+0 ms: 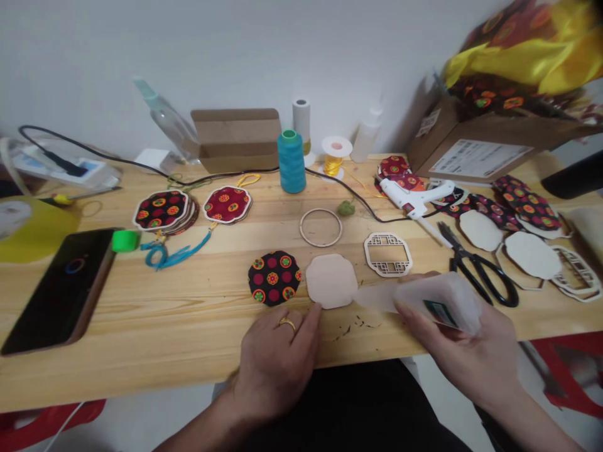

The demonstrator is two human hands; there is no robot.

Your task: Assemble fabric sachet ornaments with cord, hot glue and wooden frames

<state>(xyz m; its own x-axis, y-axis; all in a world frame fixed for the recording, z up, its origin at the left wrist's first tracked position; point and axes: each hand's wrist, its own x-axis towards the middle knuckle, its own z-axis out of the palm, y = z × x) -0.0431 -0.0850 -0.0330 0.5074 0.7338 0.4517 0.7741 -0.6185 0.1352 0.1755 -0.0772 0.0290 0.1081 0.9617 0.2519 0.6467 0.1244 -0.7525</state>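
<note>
**A hand tips a squeeze bottle (445,301) toward a blank pale panel (331,280) on a wooden bench (169,326)**

Seen from above, the panel lies flat near the front edge of the bench, between the person's two hands. The right hand (480,351) is closed around the translucent bottle, its thumb on the near side and the other fingers partly hidden behind it. The bottle lies nearly level, its narrow nozzle (379,296) pointing left to the panel's lower right edge; blur hides whether it touches.

The left hand (277,358), wearing a gold ring (287,324), rests palm down. Its fingers are bent and close together, and one fingertip meets the panel's lower edge. Whether they pinch anything underneath cannot be told.

Just left of the panel is a black fabric-patterned piece (274,278) with bright round motifs. Behind the panel lies a thin hoop (321,245); to its right, a pale lattice frame (387,272). Black-handled scissors (460,251) lie beyond the bottle, near a white glue gun (411,198). A teal thread cone (292,163) stands toward the back. At far left, a green cap (125,240) sits beside a dark phone (59,289).
</note>
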